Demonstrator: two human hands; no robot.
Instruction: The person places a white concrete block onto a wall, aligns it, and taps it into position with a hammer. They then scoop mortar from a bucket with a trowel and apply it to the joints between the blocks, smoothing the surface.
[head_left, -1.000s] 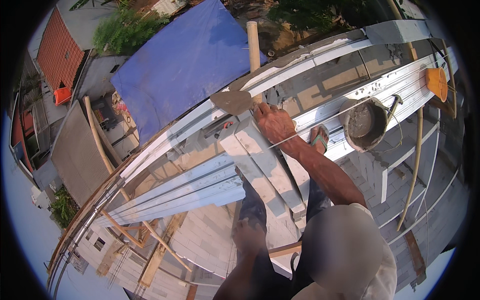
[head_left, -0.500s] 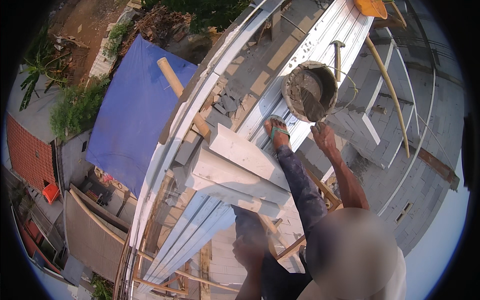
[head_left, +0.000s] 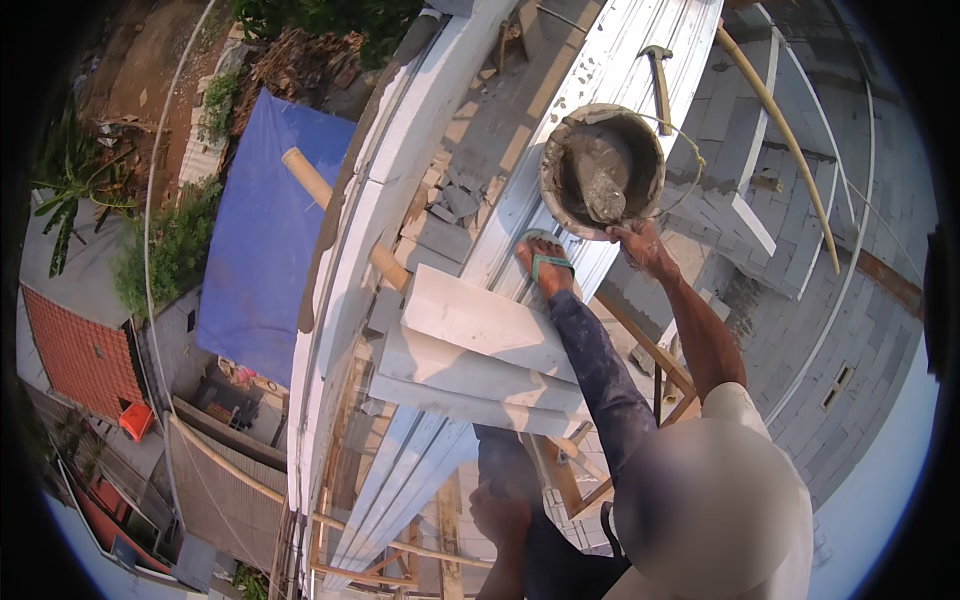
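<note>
My right hand [head_left: 643,248] is closed on the handle of a trowel at the near rim of a round bucket [head_left: 655,165]. The mortar-covered trowel blade [head_left: 604,196] reaches into the bucket, over grey wet mortar [head_left: 588,150]. My left hand [head_left: 498,512] is low in the picture, in shadow beside my dark trouser leg; its fingers are loosely curled and nothing shows in them. Between my hands, several pale blocks [head_left: 480,325] lie stacked across ribbed metal sheeting. My foot in a green-strapped sandal [head_left: 547,262] rests on the sheeting [head_left: 508,243] beside the bucket.
A hammer [head_left: 660,90] lies just beyond the bucket. A white wall edge [head_left: 345,230] runs along the left, with a bamboo pole [head_left: 305,177] crossing it. Past it, far below, are a blue tarp [head_left: 260,240] and roofs. Wooden framing [head_left: 650,345] stands below on the right.
My right hand has shifted slightly with the trowel, whose blade now sits turned and further left in the bucket. The whole view has shifted a little. My left hand stays low beside my leg.
</note>
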